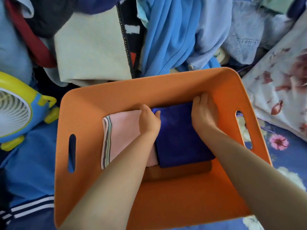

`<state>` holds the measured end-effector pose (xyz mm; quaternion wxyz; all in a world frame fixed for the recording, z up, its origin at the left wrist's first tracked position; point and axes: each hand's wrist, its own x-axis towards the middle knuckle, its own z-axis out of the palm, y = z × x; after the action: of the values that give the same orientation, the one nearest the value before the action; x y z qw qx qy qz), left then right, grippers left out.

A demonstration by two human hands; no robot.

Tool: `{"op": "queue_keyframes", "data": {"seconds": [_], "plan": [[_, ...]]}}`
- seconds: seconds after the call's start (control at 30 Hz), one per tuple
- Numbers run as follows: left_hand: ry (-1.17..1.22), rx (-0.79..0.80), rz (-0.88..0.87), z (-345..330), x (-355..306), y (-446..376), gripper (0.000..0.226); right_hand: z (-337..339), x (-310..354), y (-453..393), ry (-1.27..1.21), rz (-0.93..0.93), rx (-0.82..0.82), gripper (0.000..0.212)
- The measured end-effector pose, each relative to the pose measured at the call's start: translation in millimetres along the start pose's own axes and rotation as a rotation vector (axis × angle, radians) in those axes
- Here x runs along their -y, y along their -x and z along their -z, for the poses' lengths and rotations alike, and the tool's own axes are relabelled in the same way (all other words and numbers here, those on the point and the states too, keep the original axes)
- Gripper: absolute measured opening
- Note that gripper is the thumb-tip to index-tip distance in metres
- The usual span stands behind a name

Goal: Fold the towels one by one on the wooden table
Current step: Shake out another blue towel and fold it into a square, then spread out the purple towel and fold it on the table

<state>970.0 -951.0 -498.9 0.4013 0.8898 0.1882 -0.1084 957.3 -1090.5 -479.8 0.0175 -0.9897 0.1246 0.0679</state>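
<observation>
Two hands inside the orange bin (86, 103), both on the folded navy towel (179, 140). Left hand (149, 120) pinches its corner at 10 o'clock, thumb over the edge; right hand (204, 112) lies flat on the far edge at 1 o'clock, fingers straight. Towel's long axis runs 12 to 6. Pink striped towel (123, 130) lies touching at 9 o'clock. No wooden worktop in view; judged, lifting out comes next.

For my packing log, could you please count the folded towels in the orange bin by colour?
Dark blue towel: 1
Pink towel: 1
Brown towel: 1
Total: 3, all inside the orange bin
</observation>
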Motion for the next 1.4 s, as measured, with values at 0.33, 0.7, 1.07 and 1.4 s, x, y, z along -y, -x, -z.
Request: {"op": "queue_keyframes", "data": {"seconds": [0.33, 0.7, 1.07, 1.4], "plan": [[-0.562, -0.100, -1.014, -19, 32, 31, 0.037, -50, -19, 27, -0.126, 0.286, 0.189, 0.053], [-1.000, 0.391, -0.541, -17, 29, 29, 0.067, -28, -19, 25, -0.096, 0.236, 0.474, 0.057], [-0.929, 0.137, -0.625, 101, -68, 105, 0.029, 113, -16, 84, -0.209, 0.373, 0.151, 0.048], [-0.923, -0.213, -0.763, 234, -164, 264, 0.024, 301, -29, 203, -0.219, 0.444, -0.203, 0.041]]}}
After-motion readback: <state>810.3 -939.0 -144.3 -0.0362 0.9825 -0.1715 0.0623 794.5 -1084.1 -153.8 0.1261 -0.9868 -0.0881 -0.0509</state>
